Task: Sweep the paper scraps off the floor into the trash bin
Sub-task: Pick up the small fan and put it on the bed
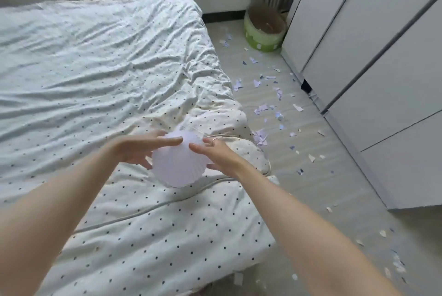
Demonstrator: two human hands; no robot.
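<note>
The paper scraps [265,107] are lying scattered along the floor [318,176] strip between the bed [95,68] edge and the wardrobe [382,80], thinning toward the green trash bin [263,37] standing in the far corner. They are looking light, thin and flimsy, likely to flutter, so gathering them by pushing low beats pinching. Over the bed's near corner, the left hand [136,150] and right hand [220,154] are cupping a pale ribbed paper piece [178,164] between straight, spread fingers.

Lilac scraps [264,107]; green bin [263,38]; black-dotted white bedding [119,80].
</note>
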